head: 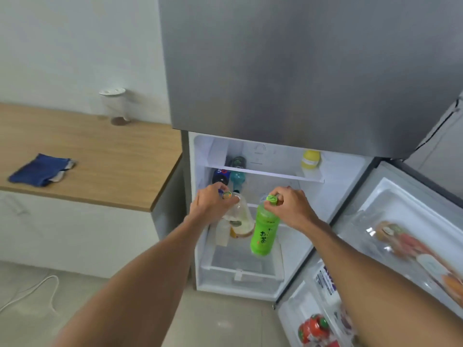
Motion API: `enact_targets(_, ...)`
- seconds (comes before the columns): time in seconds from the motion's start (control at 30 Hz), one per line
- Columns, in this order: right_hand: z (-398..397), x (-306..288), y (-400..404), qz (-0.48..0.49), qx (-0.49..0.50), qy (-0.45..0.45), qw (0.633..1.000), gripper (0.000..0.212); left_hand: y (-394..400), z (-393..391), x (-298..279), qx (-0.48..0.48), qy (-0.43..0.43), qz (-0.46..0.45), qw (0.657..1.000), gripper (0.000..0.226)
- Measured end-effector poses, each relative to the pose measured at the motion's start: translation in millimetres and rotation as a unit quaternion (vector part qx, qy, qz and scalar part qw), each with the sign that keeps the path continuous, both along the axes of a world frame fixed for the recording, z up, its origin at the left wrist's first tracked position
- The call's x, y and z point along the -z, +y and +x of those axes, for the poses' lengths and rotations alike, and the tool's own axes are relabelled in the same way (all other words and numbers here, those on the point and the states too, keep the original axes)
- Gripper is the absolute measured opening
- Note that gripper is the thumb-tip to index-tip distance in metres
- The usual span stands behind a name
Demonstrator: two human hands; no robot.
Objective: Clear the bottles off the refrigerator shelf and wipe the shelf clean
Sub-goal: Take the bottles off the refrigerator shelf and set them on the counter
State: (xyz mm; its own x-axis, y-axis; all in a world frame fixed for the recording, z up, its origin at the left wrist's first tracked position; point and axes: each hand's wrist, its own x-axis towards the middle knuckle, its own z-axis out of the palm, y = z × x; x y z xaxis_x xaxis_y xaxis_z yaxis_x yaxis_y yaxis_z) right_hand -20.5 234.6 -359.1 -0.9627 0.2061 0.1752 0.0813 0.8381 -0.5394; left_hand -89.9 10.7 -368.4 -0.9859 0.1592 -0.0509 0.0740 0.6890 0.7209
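Observation:
My left hand grips the capped neck of a clear bottle with pale yellowish liquid, held in front of the open refrigerator. My right hand grips the green cap of a green tea bottle, which hangs just right of the clear one. Behind them, on the glass shelf, a dark cola bottle and a teal bottle stand at the left. A dark can and a yellow bottle sit on the upper shelf.
A blue cloth lies on the wooden counter left of the fridge, with a clear jar at the back. The open fridge door at right holds packaged food and red-capped bottles. A white cable lies on the floor.

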Motion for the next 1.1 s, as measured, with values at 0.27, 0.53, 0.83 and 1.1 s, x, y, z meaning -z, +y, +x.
enact_targets(0.27,10.0,-95.5,-121.9,-0.006,-0.121,0.003,0.993,0.019,-145.1,23.6,-101.7,0.034,0.007,-0.063,0.997,0.037)
enact_targets(0.53,-71.5,-116.1,-236.6,0.032,-0.203,0.083,0.975,0.025,-261.9,-21.7,-140.7,-0.011,0.078,-0.112,0.991,0.037)
enact_targets(0.83,-211.6,-74.5,-331.5,0.030,-0.148,0.138,0.979,0.033,-322.7,-153.8,-116.4,-0.089,0.136,-0.074,0.984,0.039)
enact_targets(1.1,-309.7,-51.7,-352.9,0.009,-0.147,0.115,0.982,0.028,-326.7,-264.9,-82.2,-0.056,0.079,-0.075,0.992,0.035)
